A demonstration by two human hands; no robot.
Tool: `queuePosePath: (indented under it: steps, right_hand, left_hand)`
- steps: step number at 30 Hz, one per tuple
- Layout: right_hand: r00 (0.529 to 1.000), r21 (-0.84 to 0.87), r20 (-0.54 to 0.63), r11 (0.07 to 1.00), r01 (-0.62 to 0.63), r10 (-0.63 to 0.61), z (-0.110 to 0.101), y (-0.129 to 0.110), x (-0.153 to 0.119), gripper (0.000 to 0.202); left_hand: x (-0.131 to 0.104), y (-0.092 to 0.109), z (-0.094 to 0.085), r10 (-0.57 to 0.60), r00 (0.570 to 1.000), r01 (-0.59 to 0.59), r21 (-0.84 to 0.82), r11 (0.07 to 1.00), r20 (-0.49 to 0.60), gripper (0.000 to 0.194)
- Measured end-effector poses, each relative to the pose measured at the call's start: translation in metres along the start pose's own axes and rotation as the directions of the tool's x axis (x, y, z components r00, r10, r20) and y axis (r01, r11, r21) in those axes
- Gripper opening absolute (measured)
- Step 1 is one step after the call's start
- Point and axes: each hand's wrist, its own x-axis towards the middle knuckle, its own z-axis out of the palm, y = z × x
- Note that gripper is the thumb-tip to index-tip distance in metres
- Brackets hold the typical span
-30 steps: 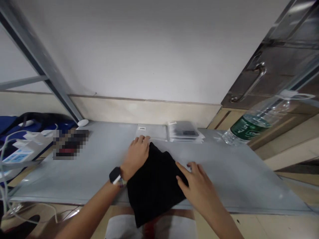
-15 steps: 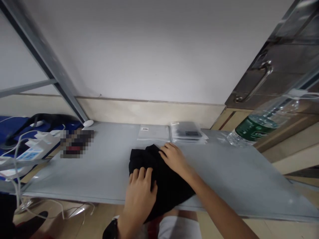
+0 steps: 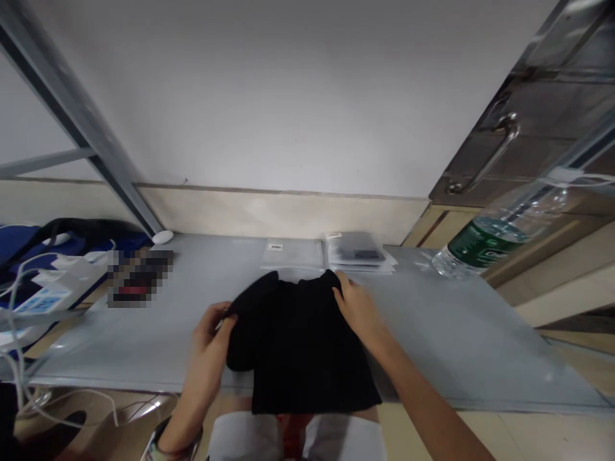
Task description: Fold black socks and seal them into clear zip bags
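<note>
A black T-shirt lies spread on the grey table, its lower hem hanging over the front edge above my lap. What looks like a sleeve fans out at its left. My left hand pinches the outer edge of that sleeve between thumb and fingers, slightly raised from the tabletop. At the upper right corner, by the shoulder, my right hand grips the cloth with thumb and fingertips. The right sleeve cannot be made out.
Flat clear plastic packets lie at the table's back, beside a single packet. A green-labelled bottle leans at the right. A power strip with white cables and a pixelated object are at the left. Metal posts frame the table.
The bunched T-shirt has been opened out flat and wide. My left hand moved left, drawing the sleeve outward. My right hand shifted slightly right, staying at the upper right corner.
</note>
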Motion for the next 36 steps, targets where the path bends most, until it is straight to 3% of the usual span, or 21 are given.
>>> queuePosePath:
  steps: [4, 8, 11, 14, 17, 20, 22, 24, 26, 28, 30, 32, 36]
  right_hand:
    - [0.989, -0.161, -0.138, 0.987, 0.023, -0.046, -0.005, -0.008, -0.01, 0.051]
    - [0.933, -0.05, -0.266, 0.97, 0.239, -0.243, 0.0, -0.022, -0.024, 0.054]
    - [0.914, 0.047, -0.187, 0.926, 0.375, -0.36, 0.013, -0.028, -0.031, 0.054]
    - [0.941, 0.077, -0.078, 0.94, 0.334, -0.328, 0.029, -0.023, -0.031, 0.065]
    - [0.962, 0.071, -0.035, 0.96, 0.272, -0.27, 0.04, -0.011, -0.026, 0.072]
    - [0.968, 0.048, -0.017, 0.967, 0.249, -0.248, 0.041, -0.004, -0.023, 0.073]
    - [0.968, 0.042, -0.026, 0.967, 0.252, -0.251, 0.037, -0.005, -0.024, 0.07]
    - [0.96, 0.045, -0.068, 0.96, 0.276, -0.273, 0.031, -0.01, -0.026, 0.066]
    - [0.945, 0.054, -0.112, 0.948, 0.315, -0.307, 0.026, -0.016, -0.031, 0.062]
    - [0.935, 0.066, -0.117, 0.936, 0.345, -0.336, 0.024, -0.021, -0.036, 0.062]
    - [0.938, 0.072, -0.078, 0.936, 0.343, -0.338, 0.027, -0.021, -0.04, 0.068]
    - [0.952, 0.065, -0.031, 0.95, 0.305, -0.304, 0.033, -0.018, -0.042, 0.076]
    - [0.973, 0.048, -0.025, 0.972, 0.229, -0.228, 0.045, -0.008, -0.042, 0.087]
  left_hand:
    - [0.009, -0.024, -0.028, 0.003, 0.994, 0.011, 0.121, 0.993, -0.113, 0.066]
    - [0.019, -0.026, -0.035, 0.129, 0.989, -0.081, 0.455, 0.887, -0.074, 0.074]
    - [0.032, -0.009, -0.024, 0.063, 0.997, -0.024, 0.687, 0.726, -0.032, 0.069]
    - [0.046, 0.008, -0.013, -0.021, 0.999, -0.023, 0.771, 0.636, 0.048, 0.047]
    - [0.053, 0.013, -0.012, 0.03, 0.994, -0.099, 0.779, 0.619, 0.102, 0.037]
    - [0.051, 0.01, -0.014, 0.072, 0.994, -0.107, 0.804, 0.585, 0.08, 0.04]
    - [0.046, 0.007, -0.012, 0.163, 0.984, -0.148, 0.811, 0.566, 0.066, 0.044]
    - [0.041, 0.006, -0.006, 0.346, 0.932, -0.295, 0.782, 0.549, 0.109, 0.048]
    - [0.038, 0.006, 0.002, 0.502, 0.83, -0.507, 0.704, 0.497, 0.244, 0.048]
    - [0.038, 0.005, 0.01, 0.533, 0.729, -0.672, 0.597, 0.439, 0.429, 0.048]
    - [0.04, 0.002, 0.015, 0.48, 0.663, -0.748, 0.523, 0.408, 0.574, 0.051]
    - [0.044, -0.003, 0.018, 0.424, 0.637, -0.77, 0.497, 0.401, 0.644, 0.056]
    - [0.05, -0.016, 0.016, 0.397, 0.626, -0.775, 0.483, 0.407, 0.671, 0.064]
